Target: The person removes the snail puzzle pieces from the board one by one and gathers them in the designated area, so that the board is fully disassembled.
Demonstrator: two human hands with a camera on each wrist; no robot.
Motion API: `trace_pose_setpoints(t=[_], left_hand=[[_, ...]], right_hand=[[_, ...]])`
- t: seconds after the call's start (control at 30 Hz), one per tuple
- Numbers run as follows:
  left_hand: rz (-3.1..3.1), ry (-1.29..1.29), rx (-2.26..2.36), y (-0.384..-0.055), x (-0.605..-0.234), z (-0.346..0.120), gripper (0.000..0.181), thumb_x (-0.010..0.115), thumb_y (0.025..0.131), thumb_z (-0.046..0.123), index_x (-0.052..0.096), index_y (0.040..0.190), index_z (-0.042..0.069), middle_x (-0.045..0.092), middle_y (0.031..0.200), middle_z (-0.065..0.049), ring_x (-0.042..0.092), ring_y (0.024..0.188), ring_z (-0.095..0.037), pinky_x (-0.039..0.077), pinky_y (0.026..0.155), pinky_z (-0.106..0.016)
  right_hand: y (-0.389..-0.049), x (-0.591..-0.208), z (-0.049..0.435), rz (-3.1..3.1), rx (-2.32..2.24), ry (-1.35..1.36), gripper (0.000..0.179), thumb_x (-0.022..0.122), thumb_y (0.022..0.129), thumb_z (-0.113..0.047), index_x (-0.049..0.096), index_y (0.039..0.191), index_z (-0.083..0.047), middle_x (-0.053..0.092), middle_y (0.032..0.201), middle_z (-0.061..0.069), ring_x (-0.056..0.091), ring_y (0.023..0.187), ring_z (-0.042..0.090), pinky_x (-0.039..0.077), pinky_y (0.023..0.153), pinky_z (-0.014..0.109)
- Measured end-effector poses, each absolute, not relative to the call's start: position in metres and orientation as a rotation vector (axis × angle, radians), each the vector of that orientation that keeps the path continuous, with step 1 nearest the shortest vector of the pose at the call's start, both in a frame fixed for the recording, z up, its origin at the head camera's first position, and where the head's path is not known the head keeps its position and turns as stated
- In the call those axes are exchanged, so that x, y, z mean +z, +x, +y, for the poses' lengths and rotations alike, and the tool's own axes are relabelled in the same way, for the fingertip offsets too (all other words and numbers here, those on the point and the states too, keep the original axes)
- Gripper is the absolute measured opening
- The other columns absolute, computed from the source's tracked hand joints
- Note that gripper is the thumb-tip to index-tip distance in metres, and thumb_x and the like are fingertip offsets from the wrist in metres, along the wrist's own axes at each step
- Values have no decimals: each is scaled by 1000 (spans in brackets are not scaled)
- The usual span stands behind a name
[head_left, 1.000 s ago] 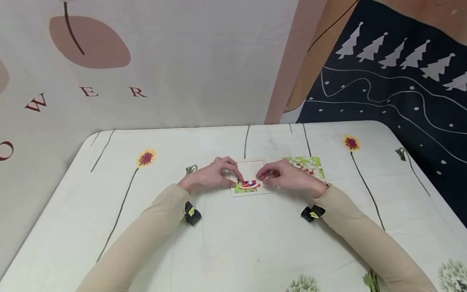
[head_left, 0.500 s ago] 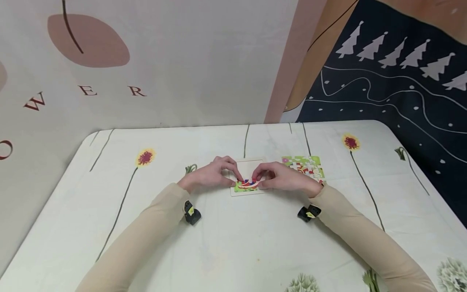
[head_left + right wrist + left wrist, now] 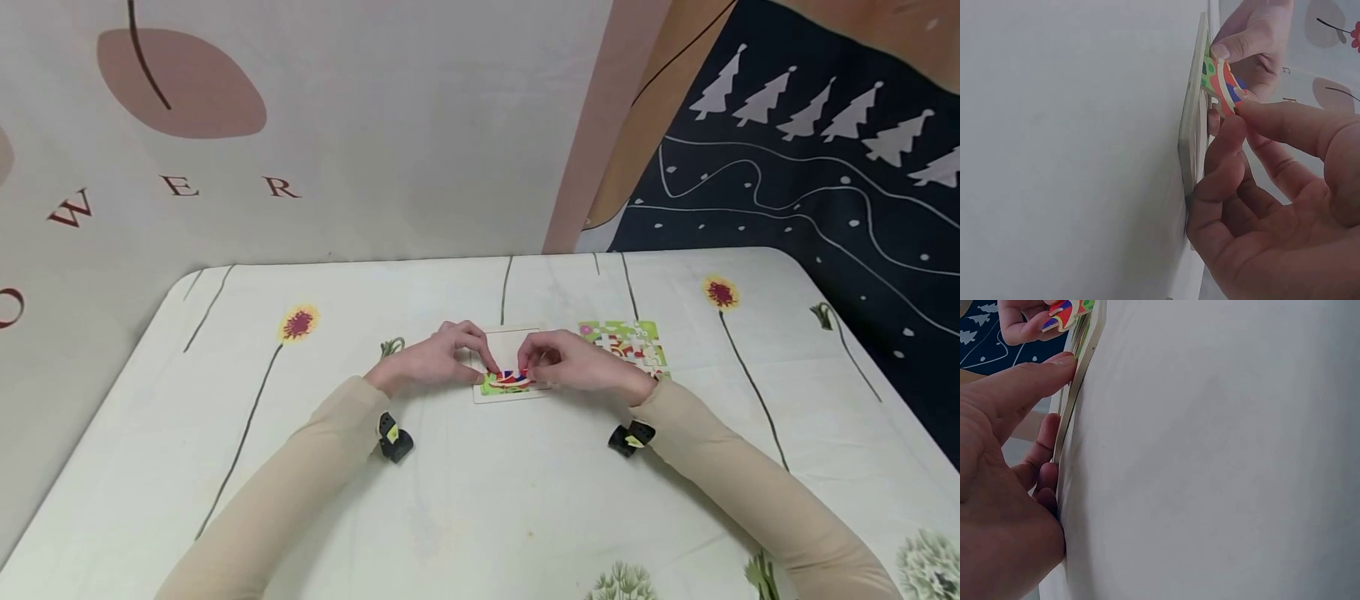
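Observation:
A shallow pale puzzle tray [image 3: 491,398] lies on the table with jigsaw pieces [image 3: 495,387] in green, red and blue along its near side. My left hand [image 3: 435,360] holds the tray's left side, thumb at the near-left corner and index finger bent down onto the pieces. Between its thumb and index finger, my right hand [image 3: 581,360] pinches a puzzle piece [image 3: 1227,87] coloured red, blue, green and cream. That piece tilts up from the tray in the right wrist view. The right fingers cover part of the tray in the head view.
Beyond the right hand lies a patch of green and red jigsaw pieces [image 3: 626,342], partly behind the wrist. A white tablecloth [image 3: 465,500] with printed flowers covers the table. Printed fabric [image 3: 420,133] hangs at its far edge.
My right hand has moved left, from the tray's right side to over its pieces, and its fingertips have come together on a piece. The left hand has stayed nearly still.

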State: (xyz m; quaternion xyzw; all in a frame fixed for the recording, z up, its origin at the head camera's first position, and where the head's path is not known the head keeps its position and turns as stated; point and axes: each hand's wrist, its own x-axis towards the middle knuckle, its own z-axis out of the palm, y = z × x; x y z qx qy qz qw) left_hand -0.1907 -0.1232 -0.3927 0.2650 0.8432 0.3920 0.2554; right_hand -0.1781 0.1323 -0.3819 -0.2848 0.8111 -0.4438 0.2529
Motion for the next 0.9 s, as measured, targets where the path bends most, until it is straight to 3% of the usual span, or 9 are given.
trace_pose_setpoints(t=[0.5,0.9], left_hand=[[2298,706,1039,-191,-393,-124,18,71,85,10,76,102,13,50,134,-9,28,131,-33,24,111,-57],[2296,714,1030,-191,-392,-124,18,70,87,9,76,103,14,50,131,-9,29,129,-32,25,110,-54]], right_hand=[[-181,-380,149,2280,-1192,-691,13,59,91,0,66,102,-3,66,93,9,58,81,17,45,76,28],[-177,-374,166,2309,-1212,-639,17,56,91,2,66,104,-2,66,96,11,58,82,18,45,73,26]])
